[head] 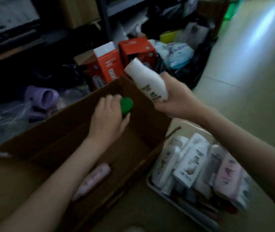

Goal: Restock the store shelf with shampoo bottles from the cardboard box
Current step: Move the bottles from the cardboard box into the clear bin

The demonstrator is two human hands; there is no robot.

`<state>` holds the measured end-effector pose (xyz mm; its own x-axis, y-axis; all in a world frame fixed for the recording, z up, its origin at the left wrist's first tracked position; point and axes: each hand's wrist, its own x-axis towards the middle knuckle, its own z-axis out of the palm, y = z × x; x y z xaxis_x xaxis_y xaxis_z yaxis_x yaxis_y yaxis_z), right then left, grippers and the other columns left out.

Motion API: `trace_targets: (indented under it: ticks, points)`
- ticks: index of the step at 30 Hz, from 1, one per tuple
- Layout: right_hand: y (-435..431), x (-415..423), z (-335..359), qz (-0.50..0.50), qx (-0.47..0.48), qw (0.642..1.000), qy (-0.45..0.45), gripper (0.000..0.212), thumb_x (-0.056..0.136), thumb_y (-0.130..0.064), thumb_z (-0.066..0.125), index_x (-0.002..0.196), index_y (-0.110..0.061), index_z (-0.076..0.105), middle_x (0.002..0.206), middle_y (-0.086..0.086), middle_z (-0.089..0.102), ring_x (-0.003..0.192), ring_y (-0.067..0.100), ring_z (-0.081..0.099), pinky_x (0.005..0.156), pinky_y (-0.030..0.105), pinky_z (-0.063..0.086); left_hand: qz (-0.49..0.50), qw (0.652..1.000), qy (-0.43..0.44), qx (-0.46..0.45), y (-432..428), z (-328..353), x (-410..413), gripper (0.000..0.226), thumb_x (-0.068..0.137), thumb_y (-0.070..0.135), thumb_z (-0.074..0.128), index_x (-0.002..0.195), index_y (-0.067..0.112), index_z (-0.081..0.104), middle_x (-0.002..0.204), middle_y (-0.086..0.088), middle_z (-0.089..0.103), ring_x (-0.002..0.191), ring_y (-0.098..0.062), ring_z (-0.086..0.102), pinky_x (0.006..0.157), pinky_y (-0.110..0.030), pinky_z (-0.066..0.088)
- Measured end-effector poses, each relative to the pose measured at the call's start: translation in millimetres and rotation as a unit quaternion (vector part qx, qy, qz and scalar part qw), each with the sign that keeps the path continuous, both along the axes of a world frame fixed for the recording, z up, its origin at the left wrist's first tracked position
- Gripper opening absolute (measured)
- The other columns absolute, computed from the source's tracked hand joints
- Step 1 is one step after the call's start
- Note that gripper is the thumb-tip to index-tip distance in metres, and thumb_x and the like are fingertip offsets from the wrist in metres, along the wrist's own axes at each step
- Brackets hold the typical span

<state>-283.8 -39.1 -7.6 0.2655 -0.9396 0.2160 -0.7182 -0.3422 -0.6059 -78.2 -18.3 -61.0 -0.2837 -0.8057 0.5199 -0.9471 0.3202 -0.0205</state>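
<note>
Shampoo bottle (146, 81): smooth, curved white plastic

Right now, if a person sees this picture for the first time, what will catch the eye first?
The white bottle stands out most, held up in the right hand near the far corner of the cardboard box. Next comes the bright green cap, gripped by the left hand over the open box. At the lower right, a tray packed with white and pink bottles sits beside the box.
</note>
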Motion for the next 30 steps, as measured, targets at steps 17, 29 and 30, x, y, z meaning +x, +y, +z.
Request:
trace_targets:
  ticks: [17, 29, 30]
  points:
    - [145, -159, -155, -0.408, 0.354, 0.802, -0.256, 0.058, 0.086, -0.031, 0.061, 0.131, -0.017, 0.028, 0.108, 0.013, 0.058, 0.085, 0.028, 0.066, 0.07, 0.042, 0.058, -0.443, 0.896, -0.03, 0.003, 64, -95, -195, 0.032, 0.07, 0.007, 0.061, 0.098, 0.008, 0.046, 0.091, -0.013, 0.052, 0.086, -0.026, 0.044, 0.067, -0.034, 0.052]
    - [122, -142, -136, -0.309, 0.356, 0.869, 0.151, 0.063, 0.092, -0.051, 0.041, 0.136, -0.007, 0.03, 0.14, 0.016, 0.036, 0.111, 0.034, 0.052, 0.086, 0.04, 0.045, -0.381, 0.833, -0.168, 0.365, 71, -66, -185, 0.048, 0.09, 0.039, 0.052, 0.13, 0.014, 0.042, 0.139, -0.007, 0.037, 0.127, -0.023, 0.034, 0.106, -0.036, 0.034]
    - [121, -140, -126, -0.31, 0.322, 0.881, 0.155, 0.057, 0.093, -0.048, 0.041, 0.132, -0.007, 0.033, 0.135, 0.016, 0.042, 0.11, 0.033, 0.052, 0.082, 0.038, 0.043, -0.378, 0.84, -0.156, 0.357, 68, -50, -183, 0.045, 0.091, 0.038, 0.051, 0.13, 0.017, 0.043, 0.137, -0.005, 0.039, 0.123, -0.021, 0.039, 0.101, -0.035, 0.038]
